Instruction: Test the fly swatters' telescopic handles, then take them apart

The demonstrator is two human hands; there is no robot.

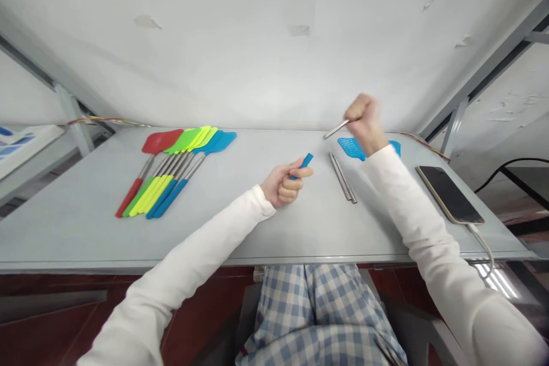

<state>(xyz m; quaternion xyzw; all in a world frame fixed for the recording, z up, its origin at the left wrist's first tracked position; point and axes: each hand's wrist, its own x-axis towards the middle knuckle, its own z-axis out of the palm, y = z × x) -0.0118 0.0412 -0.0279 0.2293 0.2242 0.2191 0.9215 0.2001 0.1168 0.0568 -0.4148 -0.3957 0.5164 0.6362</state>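
Note:
My left hand is closed around a blue handle, which sticks up past the thumb and forefinger. Farther right and higher, my right hand grips a thin metal rod that points down to the left. That hand is slightly blurred. Below it, blue fly swatter heads lie near the back of the table, partly covered by my right wrist and sleeve. Two or so loose metal rods rest side by side between my hands.
On the left, several fly swatters in red, green, yellow and blue lie overlapping in a row. A phone with a white cable lies on the right of the grey table. A white wall rises behind.

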